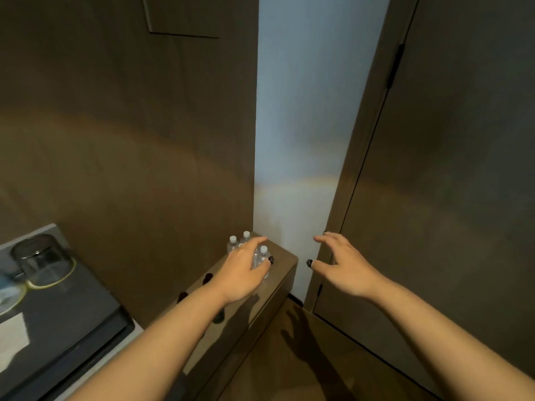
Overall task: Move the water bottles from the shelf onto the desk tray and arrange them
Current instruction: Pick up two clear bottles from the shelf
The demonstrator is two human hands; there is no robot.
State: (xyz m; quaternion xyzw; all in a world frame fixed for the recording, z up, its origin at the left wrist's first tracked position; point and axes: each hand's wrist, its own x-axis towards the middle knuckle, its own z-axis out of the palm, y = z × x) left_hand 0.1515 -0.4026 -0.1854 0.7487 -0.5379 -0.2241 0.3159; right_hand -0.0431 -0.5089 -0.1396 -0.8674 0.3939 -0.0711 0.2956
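Three bottles (pixel 246 247) upright on the shelf (pixel 282 263), none moved yet. Left hand (pixel 246 270) over them, fingers (pixel 254 243) apart; right hand (pixel 341 263) spread, empty. Next: grip one, carry to tray (pixel 72 308).

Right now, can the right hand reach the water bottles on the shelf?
Probably yes. The right hand hovers open beside the shelf, nothing between, though the left hand already covers the water bottles.

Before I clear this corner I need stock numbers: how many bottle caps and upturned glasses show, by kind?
White-capped water bottles on the shelf: 3 caps visible; the left hand may hide more
Upturned glasses on the dark tray: 2
Total: 5
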